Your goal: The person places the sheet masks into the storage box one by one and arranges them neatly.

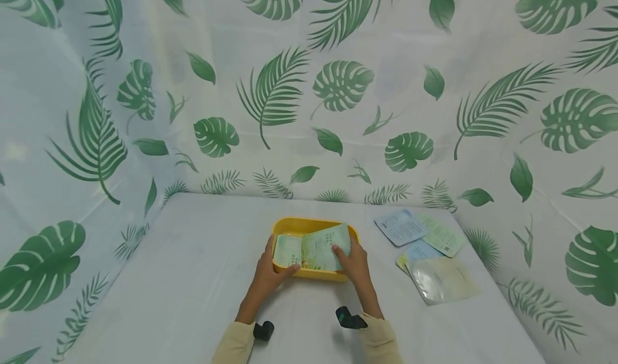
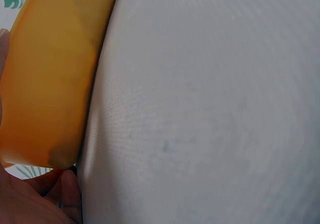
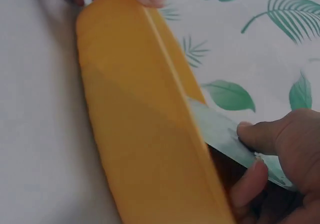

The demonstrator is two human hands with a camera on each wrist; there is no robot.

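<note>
"Head view: what is entered under contents?"

"One tray (image 1: 322, 276), yellow, at the table (image 1: 193, 289); whether flat upon it, cannot tell. Inside, at left: one pale packet (image 1: 288, 250), face up. At right: one leafy packet (image 1: 325, 249), tilted, its lower edge within the walls, its upper right part raised above the rim."

"And outside?"

"Four, grouped to the right of the tray, overlapping: white packet (image 1: 402, 228), lime packet (image 1: 441, 235), blue packet (image 1: 424, 250), clear packet (image 1: 443, 281). All unheld."

"Progress?"

"By judgement: partway. Pale packet, in place. Leafy packet, part in, part out, not released; its settling or removal remains. Whether the outside four count as done or left, cannot tell."

"Condition of the fingers?"

"Right hand (image 1: 354, 262): narrow, pinching the leafy packet near its right edge. Right wrist view: thumb (image 3: 257, 136) on the printed face, a finger beneath, the sheet between them, slanting up out of the tray. Left hand (image 1: 268, 274): gripping the tray's left end, thumb along the near rim, fingers round the outside wall; pale packet just inside that wall, near the thumb."

"Contact between left hand and leafy packet?"

"None seen."
</note>
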